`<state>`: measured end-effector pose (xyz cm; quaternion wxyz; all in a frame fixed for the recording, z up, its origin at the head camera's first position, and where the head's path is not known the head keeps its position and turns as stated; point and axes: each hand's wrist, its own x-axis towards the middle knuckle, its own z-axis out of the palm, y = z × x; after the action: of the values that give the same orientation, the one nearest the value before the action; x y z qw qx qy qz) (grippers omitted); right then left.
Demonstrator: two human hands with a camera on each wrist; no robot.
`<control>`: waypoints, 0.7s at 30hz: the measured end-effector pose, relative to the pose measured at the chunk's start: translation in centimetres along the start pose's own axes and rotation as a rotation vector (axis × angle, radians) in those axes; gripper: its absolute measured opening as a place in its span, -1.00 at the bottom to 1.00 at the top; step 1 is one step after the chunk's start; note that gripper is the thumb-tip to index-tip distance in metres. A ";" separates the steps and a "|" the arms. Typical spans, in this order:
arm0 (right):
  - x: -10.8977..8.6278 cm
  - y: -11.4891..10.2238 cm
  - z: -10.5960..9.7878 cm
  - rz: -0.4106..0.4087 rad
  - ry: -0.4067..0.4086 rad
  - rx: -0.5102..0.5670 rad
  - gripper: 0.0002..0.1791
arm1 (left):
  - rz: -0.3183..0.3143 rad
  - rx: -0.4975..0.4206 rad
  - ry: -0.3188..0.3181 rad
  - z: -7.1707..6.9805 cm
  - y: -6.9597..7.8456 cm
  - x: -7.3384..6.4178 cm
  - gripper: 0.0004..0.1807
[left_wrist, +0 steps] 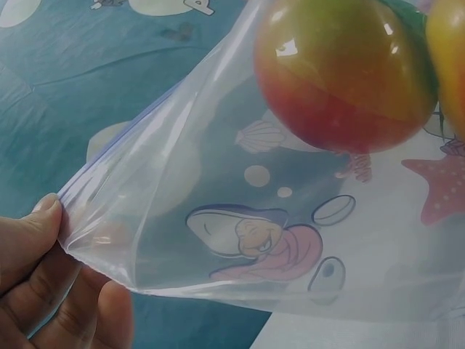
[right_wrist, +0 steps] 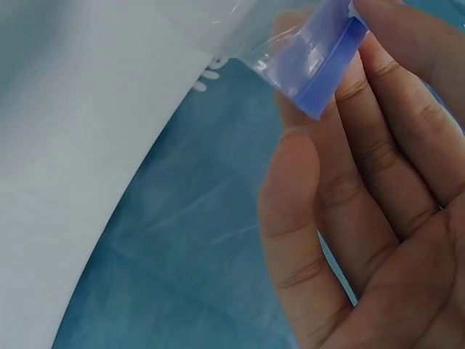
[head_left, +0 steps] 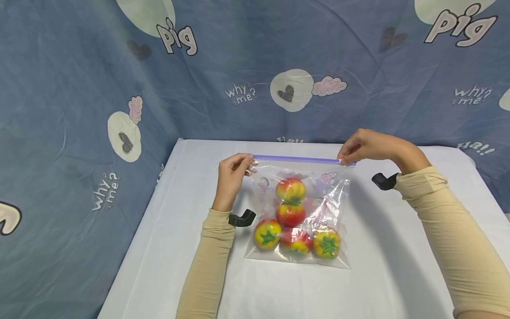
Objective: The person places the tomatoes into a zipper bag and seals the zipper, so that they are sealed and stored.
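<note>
A clear zip-top bag (head_left: 263, 201) with a purple zip strip (head_left: 295, 158) and printed cartoon sea figures hangs between my hands above the table. Inside it lie several red-and-yellow toy fruits (head_left: 291, 189) with green leafy tops, three of them along the bottom. My left hand (head_left: 233, 175) pinches the top left corner between thumb and fingers, seen close in the left wrist view. With thumb and fingertips, my right hand (head_left: 368, 146) pinches the strip near its right end. In the right wrist view the purple strip's end (right_wrist: 320, 80) sticks out beyond the thumb.
Under the bag spreads a white-covered table (head_left: 191, 199). A blue patterned cloth (head_left: 223, 57) rises behind it and along the left side. Black wrist cameras (head_left: 242, 218) sit at both cuffs. The bag's shadow falls to the right.
</note>
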<state>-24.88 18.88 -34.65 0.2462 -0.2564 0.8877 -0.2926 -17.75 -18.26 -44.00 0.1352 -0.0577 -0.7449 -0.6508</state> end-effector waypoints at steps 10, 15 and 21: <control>-0.3 0.5 -0.1 -0.018 -0.002 -0.015 -0.85 | -0.002 -0.001 0.006 0.0 0.0 0.0 -0.76; -0.4 0.9 -0.1 -0.020 -0.006 -0.028 -0.85 | 0.004 -0.011 0.007 -0.1 0.0 0.0 -0.77; -0.6 1.2 -0.1 -0.010 -0.014 -0.032 -0.83 | -0.007 -0.010 0.010 -0.1 0.0 0.0 -0.76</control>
<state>-24.89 20.09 -35.15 0.2470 -0.2666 0.8892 -0.2780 -17.73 -18.34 -43.99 0.1362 -0.0525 -0.7411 -0.6554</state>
